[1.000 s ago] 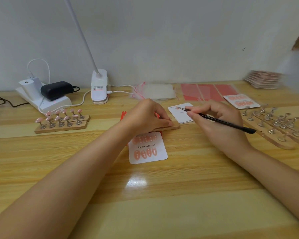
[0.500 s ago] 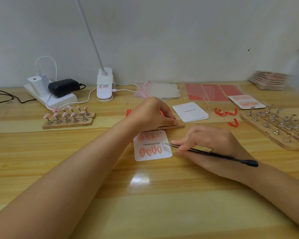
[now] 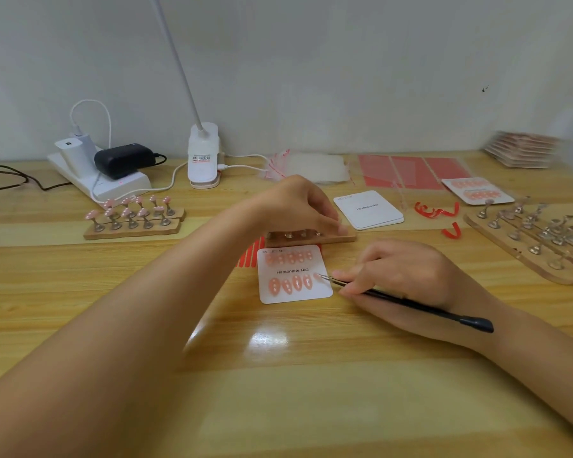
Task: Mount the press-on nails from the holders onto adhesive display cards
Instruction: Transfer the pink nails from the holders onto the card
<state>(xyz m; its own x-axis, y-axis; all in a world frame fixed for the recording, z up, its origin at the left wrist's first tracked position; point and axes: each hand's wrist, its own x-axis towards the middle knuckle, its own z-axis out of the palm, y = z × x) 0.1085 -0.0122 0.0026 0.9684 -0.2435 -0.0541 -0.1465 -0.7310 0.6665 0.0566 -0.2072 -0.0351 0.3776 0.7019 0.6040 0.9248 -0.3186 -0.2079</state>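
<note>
Nail (image 3: 318, 276), pink: pinched in tweezers (image 3: 407, 302) my right hand (image 3: 401, 276) grips, at the display card (image 3: 295, 276) lower row's open end. Left hand (image 3: 298, 206) grips wooden holder (image 3: 311, 238), probably steadying it just behind the card.

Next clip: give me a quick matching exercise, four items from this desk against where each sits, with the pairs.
Things:
1. tweezers
2. holder with pink nails
3. blank cards
4. empty holders

Places:
A. far right of desk
B. in the right hand
C. left, near the power strip
D. beyond the card being filled

Pairs: 1-B, 2-C, 3-D, 4-A
</note>
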